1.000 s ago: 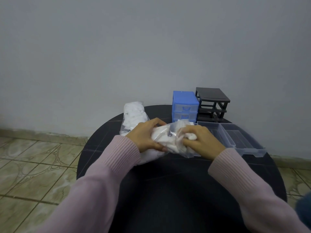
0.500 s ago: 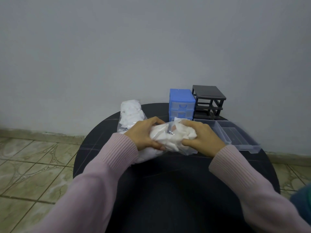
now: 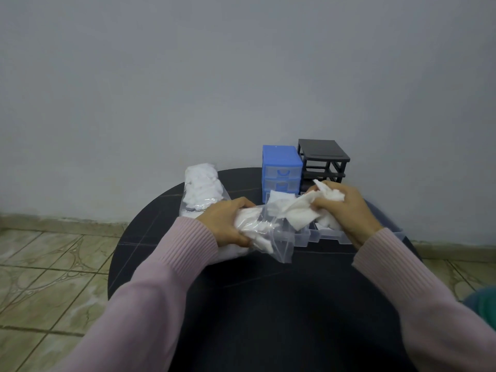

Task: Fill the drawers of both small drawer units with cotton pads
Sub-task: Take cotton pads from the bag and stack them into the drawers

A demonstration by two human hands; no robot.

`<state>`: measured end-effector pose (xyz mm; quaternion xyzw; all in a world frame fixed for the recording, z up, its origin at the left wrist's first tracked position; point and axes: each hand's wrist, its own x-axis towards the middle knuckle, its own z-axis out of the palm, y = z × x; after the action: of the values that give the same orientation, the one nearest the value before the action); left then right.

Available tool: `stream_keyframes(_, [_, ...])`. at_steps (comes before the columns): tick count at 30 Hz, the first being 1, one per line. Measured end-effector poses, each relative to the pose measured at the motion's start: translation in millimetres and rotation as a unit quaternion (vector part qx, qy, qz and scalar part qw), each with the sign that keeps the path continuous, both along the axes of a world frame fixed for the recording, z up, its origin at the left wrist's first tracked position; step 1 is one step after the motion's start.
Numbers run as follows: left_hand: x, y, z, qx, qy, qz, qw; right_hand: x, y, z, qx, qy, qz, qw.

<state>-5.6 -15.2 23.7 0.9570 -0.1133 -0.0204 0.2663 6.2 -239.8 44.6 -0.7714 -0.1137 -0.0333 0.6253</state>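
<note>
Round and dark, the counter (image 3: 268,304) carries a blue drawer unit (image 3: 281,171) and a black drawer unit (image 3: 323,159) at its far edge. Near them, the left hand (image 3: 228,224) grips a clear bag (image 3: 268,237), while the right hand (image 3: 346,213) clutches a bunch of cotton pads (image 3: 298,213) over clear drawers (image 3: 330,233).

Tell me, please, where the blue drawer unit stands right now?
The blue drawer unit stands at the table's far edge, beside the black frame, behind the right hand.

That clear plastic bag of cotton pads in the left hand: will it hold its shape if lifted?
Probably not: the clear plastic bag sags and creases where the left hand grips it. Likely light, since its open end hangs loose.
</note>
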Motion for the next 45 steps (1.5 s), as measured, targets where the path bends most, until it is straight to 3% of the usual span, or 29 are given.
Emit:
stream_keyframes(6, [0.0,-12.0,3.4,0.136,0.037,0.017,0.990,-0.2,-13.0,2.8,0.107,0.066,-0.054,0.991])
stream_keyframes(10, [-1.6,-20.4,6.1,0.129,0.046,0.017,0.990,-0.2,-24.7,3.3,0.171,0.096,-0.062,0.979])
stream_keyframes(13, [-2.2,-30.9,7.6,0.052,0.028,0.020,0.998,0.0,-29.4,3.3,0.211,0.120,-0.046,0.969])
stream_keyframes(16, [1.6,-40.1,7.9,-0.127,-0.005,-0.006,0.992,-1.1,-27.7,3.6,0.265,0.148,0.000,0.953])
stream_keyframes(19, [2.9,-48.7,11.4,-0.253,-0.018,-0.022,0.967,-3.8,-19.5,4.1,0.331,0.176,0.048,0.926])
stream_keyframes(23, [3.0,-54.3,11.8,-0.334,-0.058,-0.023,0.940,-9.5,-6.9,8.4,0.363,0.215,0.073,0.904])
stream_keyframes(27, [1.4,-51.5,17.1,-0.458,-0.053,-0.028,0.887,-12.7,2.6,11.7,0.384,0.244,0.090,0.886])
stream_keyframes(33, [-0.3,-50.4,21.8,-0.492,-0.050,0.020,0.869,-7.3,7.9,11.3,0.412,0.255,0.080,0.871])
stream_keyframes(42, [1.7,-37.8,24.0,-0.567,-0.003,0.074,0.820,-1.1,15.6,11.7,0.371,0.220,0.085,0.898])
stream_keyframes(45, [1.8,-34.4,25.0,-0.605,0.014,0.097,0.790,0.2,17.5,12.4,0.367,0.202,0.073,0.905])
